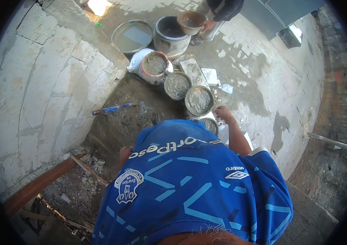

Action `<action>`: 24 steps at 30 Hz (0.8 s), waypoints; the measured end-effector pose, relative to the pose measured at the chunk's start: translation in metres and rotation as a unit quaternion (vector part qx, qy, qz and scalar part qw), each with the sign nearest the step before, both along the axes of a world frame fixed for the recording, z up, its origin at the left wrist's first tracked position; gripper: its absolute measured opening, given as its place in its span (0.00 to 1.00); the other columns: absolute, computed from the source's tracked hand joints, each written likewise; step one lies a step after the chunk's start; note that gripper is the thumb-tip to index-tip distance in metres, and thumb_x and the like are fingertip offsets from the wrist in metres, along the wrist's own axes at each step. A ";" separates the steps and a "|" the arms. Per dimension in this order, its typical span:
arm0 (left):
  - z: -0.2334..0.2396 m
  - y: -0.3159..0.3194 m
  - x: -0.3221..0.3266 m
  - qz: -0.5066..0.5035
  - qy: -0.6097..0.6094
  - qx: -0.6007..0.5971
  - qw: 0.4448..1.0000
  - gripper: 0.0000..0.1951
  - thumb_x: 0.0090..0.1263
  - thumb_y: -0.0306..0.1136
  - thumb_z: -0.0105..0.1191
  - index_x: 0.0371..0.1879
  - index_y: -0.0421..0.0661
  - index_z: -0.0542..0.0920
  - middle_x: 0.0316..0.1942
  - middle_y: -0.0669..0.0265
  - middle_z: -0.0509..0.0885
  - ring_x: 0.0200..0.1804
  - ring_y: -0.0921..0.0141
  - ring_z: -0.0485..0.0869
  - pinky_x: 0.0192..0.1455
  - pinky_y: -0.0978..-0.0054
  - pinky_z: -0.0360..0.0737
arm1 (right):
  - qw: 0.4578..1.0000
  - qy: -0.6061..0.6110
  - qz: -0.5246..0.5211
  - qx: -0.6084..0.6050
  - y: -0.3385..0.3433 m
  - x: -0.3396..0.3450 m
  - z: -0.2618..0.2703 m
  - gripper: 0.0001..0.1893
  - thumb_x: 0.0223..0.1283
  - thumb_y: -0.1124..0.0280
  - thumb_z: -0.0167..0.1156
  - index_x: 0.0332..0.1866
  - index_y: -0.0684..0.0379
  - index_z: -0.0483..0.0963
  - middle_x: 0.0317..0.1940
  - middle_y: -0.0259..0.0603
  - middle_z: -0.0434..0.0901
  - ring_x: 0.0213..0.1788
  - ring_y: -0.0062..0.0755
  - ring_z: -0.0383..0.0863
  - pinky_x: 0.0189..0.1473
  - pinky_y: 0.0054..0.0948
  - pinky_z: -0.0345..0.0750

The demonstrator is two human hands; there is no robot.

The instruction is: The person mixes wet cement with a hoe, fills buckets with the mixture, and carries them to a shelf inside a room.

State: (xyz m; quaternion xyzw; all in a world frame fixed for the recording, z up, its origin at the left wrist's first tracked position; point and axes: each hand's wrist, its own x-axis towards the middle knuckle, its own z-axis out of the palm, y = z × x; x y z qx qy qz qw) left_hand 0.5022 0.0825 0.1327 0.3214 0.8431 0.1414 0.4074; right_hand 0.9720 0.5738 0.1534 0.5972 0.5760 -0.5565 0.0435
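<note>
My right hand (223, 114) is just right of a round container of wet mortar (199, 101), its fingers curled; whether it grips anything is unclear. My left hand (126, 151) is low at the left edge of my blue shirt, partly hidden, and its grip cannot be seen. A second mortar-filled container (177, 85) stands up and left of the first, and an orange-rimmed one (155, 63) beyond it by a white sack (137, 60). Another mortar container (209, 125) is partly covered by my shirt.
Another person's hand (207, 25) holds a bowl (190, 23) over a large drum (171, 46), beside a wide tub of water (132, 37). Pale blocks (194, 73) lie near the containers. A blue-wrapped bar (114, 108) is by the left block wall (38, 82); a wooden beam (41, 183) is lower left.
</note>
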 end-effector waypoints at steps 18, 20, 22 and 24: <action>-0.086 -0.016 -0.023 0.100 -0.064 -0.143 0.982 0.22 0.65 0.48 0.64 0.42 0.38 0.89 0.41 0.52 0.90 0.44 0.54 0.88 0.50 0.57 0.81 | 0.979 -0.187 0.050 -0.069 -0.040 0.043 0.000 0.23 0.65 0.53 0.65 0.46 0.67 0.85 0.39 0.45 0.89 0.35 0.38 0.91 0.30 0.41 0.84; -0.087 -0.023 -0.022 0.118 -0.064 -0.164 0.977 0.23 0.64 0.49 0.64 0.43 0.38 0.89 0.42 0.52 0.90 0.45 0.54 0.88 0.51 0.57 0.81 | 0.979 -0.185 0.048 -0.067 -0.044 0.038 0.012 0.23 0.65 0.53 0.65 0.46 0.68 0.84 0.40 0.45 0.89 0.36 0.38 0.91 0.31 0.41 0.85; -0.083 -0.022 -0.025 0.135 -0.067 -0.177 0.973 0.23 0.63 0.49 0.65 0.44 0.38 0.89 0.43 0.51 0.90 0.46 0.53 0.88 0.52 0.57 0.81 | 0.982 -0.168 0.048 -0.068 -0.049 0.038 0.012 0.23 0.65 0.53 0.66 0.49 0.68 0.84 0.43 0.46 0.88 0.36 0.39 0.91 0.31 0.41 0.83; -0.073 -0.028 -0.045 0.149 -0.082 -0.198 0.965 0.24 0.63 0.49 0.66 0.45 0.38 0.89 0.44 0.50 0.90 0.47 0.52 0.88 0.54 0.57 0.81 | 0.983 -0.156 0.026 -0.088 -0.052 0.038 0.009 0.23 0.65 0.54 0.66 0.50 0.67 0.83 0.44 0.47 0.88 0.36 0.40 0.91 0.32 0.40 0.83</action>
